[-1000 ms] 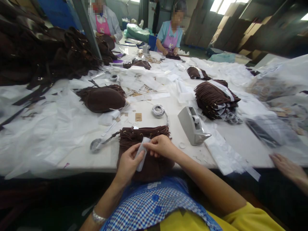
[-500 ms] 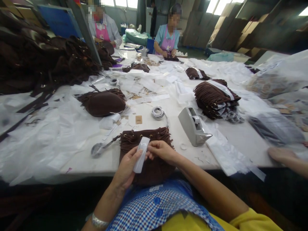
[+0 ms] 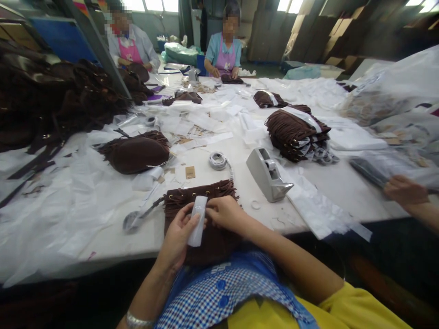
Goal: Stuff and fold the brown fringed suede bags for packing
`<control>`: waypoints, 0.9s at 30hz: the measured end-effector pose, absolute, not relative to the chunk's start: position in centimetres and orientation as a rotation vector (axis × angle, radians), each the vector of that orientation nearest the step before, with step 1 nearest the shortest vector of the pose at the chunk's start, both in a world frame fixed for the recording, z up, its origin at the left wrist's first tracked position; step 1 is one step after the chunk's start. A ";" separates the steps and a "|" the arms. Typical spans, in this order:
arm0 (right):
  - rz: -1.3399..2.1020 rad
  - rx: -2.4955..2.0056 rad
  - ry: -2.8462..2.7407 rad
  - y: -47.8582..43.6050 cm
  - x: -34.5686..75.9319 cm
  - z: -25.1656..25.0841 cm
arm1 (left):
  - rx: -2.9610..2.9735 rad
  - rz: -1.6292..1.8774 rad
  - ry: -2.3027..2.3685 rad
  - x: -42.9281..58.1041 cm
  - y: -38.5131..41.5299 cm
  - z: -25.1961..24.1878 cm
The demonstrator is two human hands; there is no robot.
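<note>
A brown fringed bag [image 3: 219, 189] lies at the table's front edge, its eyelets along the top. Over it, my left hand [image 3: 178, 235] pinches a folded white strip [image 3: 198, 228] between thumb and fingers. Beside the strip's upper end is my right hand [image 3: 224, 214], fingers bent together at the bag's front; what they grip is hidden. A wrapped strap end [image 3: 132, 221] extends left of the bag, and a wrapped coil [image 3: 218, 160] lies behind it. The grey tape dispenser [image 3: 267, 176] stands to the right. A small brown tag [image 3: 190, 172] rests behind the bag.
Another brown bag [image 3: 137, 152] sits left, with plastic sheets [image 3: 82, 201] around it. Stacked fringed bags [image 3: 297, 132] stand at the right. Another person's hand [image 3: 406, 189] touches a wrapped dark item at far right. Two people work across the white table [image 3: 318, 183].
The view has shifted slightly, moving the scene left. My right hand's fingers have closed in behind the strip's edge. The other person's hand at right has risen onto the wrapped item.
</note>
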State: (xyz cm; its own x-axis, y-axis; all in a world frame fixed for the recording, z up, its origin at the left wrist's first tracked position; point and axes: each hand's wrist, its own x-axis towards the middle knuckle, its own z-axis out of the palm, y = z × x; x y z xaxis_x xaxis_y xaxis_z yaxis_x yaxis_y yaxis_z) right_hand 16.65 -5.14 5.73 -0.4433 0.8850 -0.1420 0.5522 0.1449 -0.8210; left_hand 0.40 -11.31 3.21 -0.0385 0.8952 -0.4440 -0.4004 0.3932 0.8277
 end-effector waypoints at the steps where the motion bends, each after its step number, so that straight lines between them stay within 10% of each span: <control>1: 1.049 -1.368 -2.084 -5.3 18.1 6.3 | 0.546 1.147 1.206 0.6 -11.4 3.2; 8: 0.028 -1.768 -1.627 -2.8 34.1 7.2 | 0.650 1.250 1.323 1.4 -12.0 2.3; 15: 0.959 -1.654 -1.092 -1.8 38.3 6.1 | 0.691 1.264 1.327 1.4 -12.5 2.0; 27: 1.096 -1.662 -0.752 -6.4 38.2 4.2 | 0.688 1.245 1.272 1.2 -12.6 2.0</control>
State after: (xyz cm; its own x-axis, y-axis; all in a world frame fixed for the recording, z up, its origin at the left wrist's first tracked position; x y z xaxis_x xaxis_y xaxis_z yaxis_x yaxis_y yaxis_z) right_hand 38.24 -6.43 4.24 0.4036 0.8589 -0.3154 -0.0151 -0.3384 -0.9409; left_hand 1.22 -12.65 1.95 -0.1584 0.9354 -0.3162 -0.2957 0.2606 0.9190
